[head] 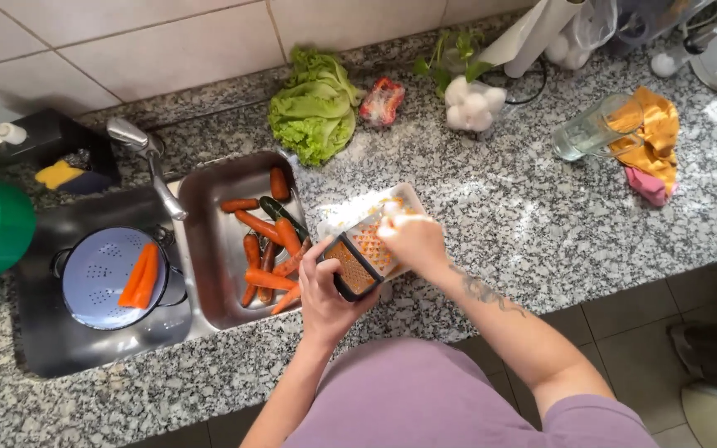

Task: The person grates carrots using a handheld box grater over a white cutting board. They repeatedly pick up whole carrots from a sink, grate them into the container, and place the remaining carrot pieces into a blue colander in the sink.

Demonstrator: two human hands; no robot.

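The grater is a box-shaped metal one with a black rim at its near end. It lies tilted, its far end resting on the white tray and its near end raised toward the person. Its upper face is covered with orange carrot shreds, and the side facing left looks orange too. The left hand grips its near end from below and from the left, fingers curled around the black rim. The right hand is pressed closed against the upper face at its far end; whatever it holds is hidden inside the fist. The tray is rectangular and sits on the granite counter, just right of the sink, with pale shreds scattered on it.
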